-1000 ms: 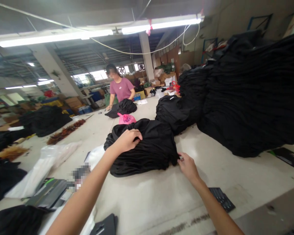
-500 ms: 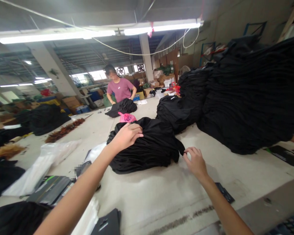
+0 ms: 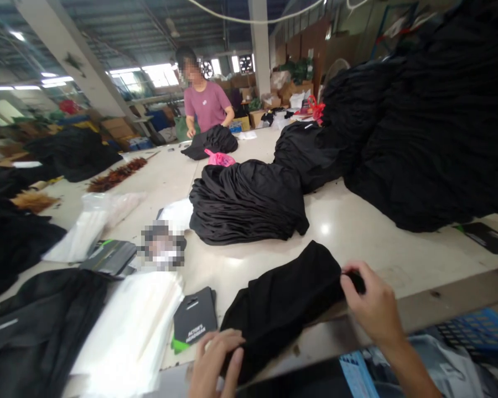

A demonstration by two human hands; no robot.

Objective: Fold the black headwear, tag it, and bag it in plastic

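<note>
A long, folded piece of black cloth (image 3: 284,296) is stretched between my two hands at the near edge of the pale table. My left hand (image 3: 218,362) grips its near left end, the thumb and fingers closed on the fabric. At the far right end, my right hand (image 3: 371,301) pinches a corner between thumb and fingers. Just beyond lies a heap of black cloth pieces (image 3: 249,207). Dark printed cards (image 3: 195,315) with a green edge rest beside my left hand, next to a stack of clear plastic bags (image 3: 128,331).
A large pile of black cloth (image 3: 440,127) rises on the right. Across the table (image 3: 265,268) a person in a pink shirt (image 3: 207,105) handles black cloth. A pink bag (image 3: 219,159) sits behind the heap. A blue crate (image 3: 468,331) stands below the table edge at right.
One black cloth piece has come off the heap toward me and now spans both hands. My left hand has moved from the heap's top to the near edge; the view has tilted down.
</note>
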